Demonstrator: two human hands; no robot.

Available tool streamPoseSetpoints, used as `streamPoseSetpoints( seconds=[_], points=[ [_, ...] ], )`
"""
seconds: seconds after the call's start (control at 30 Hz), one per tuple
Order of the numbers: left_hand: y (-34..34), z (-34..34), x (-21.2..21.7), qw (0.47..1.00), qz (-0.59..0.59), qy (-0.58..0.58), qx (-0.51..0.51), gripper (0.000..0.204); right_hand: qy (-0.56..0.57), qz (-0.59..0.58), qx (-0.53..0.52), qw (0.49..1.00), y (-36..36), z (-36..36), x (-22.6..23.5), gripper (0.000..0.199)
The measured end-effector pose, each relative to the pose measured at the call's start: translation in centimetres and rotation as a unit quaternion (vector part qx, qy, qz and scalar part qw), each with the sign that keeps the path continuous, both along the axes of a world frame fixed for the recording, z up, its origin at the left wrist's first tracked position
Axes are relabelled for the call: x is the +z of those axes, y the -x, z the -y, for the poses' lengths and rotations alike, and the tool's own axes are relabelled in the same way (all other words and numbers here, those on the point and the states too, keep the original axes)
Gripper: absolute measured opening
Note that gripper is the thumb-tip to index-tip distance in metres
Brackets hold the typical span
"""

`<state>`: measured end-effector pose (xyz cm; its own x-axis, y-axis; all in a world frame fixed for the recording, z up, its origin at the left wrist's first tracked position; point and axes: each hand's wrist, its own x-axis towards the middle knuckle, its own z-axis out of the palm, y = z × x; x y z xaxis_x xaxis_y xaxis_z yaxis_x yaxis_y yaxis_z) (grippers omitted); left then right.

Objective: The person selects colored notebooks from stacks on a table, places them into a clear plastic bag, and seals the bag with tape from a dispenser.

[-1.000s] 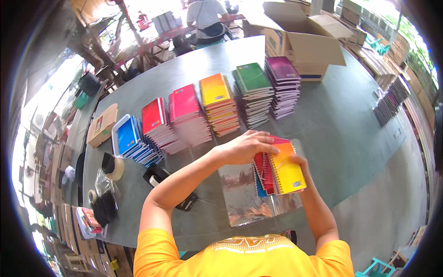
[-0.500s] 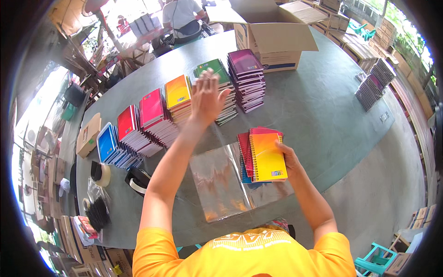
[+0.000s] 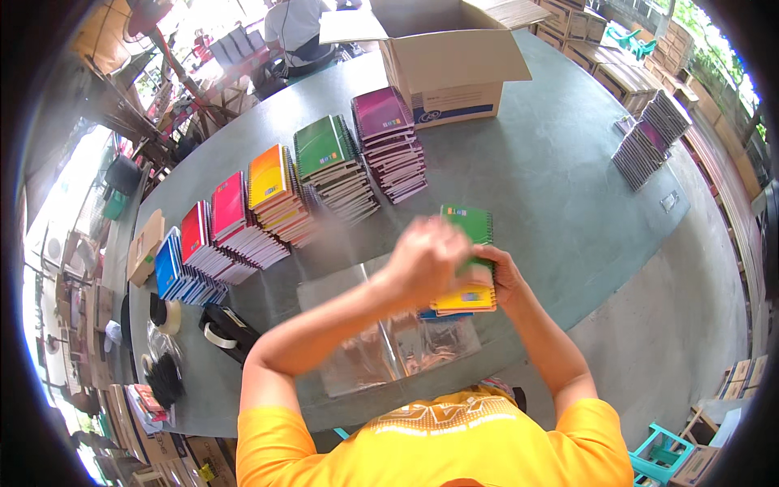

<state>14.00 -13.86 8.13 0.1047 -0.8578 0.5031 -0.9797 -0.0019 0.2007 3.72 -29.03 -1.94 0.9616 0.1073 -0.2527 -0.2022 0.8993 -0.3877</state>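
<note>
Holds notebook bundle point(image 3: 456, 305) by right side, clamped in right grip point(image 3: 505, 277) | covers left part of green notebook point(image 3: 475, 224) at bundle's far end with blurred left grip point(image 3: 430, 258), can't tell if closed | has bundle over clear plastic sheet point(image 3: 349, 365) on bench point(image 3: 560, 203) | sees six notebook stacks point(image 3: 329, 154) farther left, open carton point(image 3: 446, 69) beyond

Left grip point(image 3: 428, 261) is a blur over a green notebook point(image 3: 471, 223), honestly can't tell if it's holding it. Right grip point(image 3: 506, 276) has the side of that little pile point(image 3: 456, 306), yellow showing underneath. Colourful notebook stacks point(image 3: 273, 183) line the bench point(image 3: 560, 195), purple one next to an open cardboard box point(image 3: 454, 65).
</note>
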Motion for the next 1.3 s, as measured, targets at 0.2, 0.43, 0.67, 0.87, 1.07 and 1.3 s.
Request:
streamPoseSetpoints(
  seconds=[0.2,0.43,0.67,0.87,1.07,1.3],
  points=[
    [-16.8,4.2,0.7,0.94,0.044,-0.07,0.331,0.054,-0.001,-0.009,0.037,0.999,0.3,2.9,-0.8,0.042],
    [-4.5,2.7,1.0,0.964,0.237,0.021,0.116,0.005,-0.071,-0.036,-0.011,0.997,-1.0,2.8,-0.3,0.041],
    [3.6,-9.3,-1.4,0.989,-0.03,-0.141,0.01,0.061,-0.047,-0.025,0.182,0.982,-0.3,-2.5,-0.2,0.059],
    [3.4,-15.2,-9.5,0.986,-0.123,0.047,0.101,0.08,0.291,-0.123,0.157,0.936,-2.4,-9.8,0.9,0.068],
    [5.9,-18.4,-14.8,0.727,-0.608,0.257,0.19,0.1,0.315,0.168,0.161,0.92,-1.6,-12.6,-3.1,0.108],
    [6.6,-19.3,-13.4,0.752,-0.572,0.23,0.233,0.104,0.449,0.128,-0.024,0.884,-0.1,-16.5,-3.0,0.114]
  ],
)
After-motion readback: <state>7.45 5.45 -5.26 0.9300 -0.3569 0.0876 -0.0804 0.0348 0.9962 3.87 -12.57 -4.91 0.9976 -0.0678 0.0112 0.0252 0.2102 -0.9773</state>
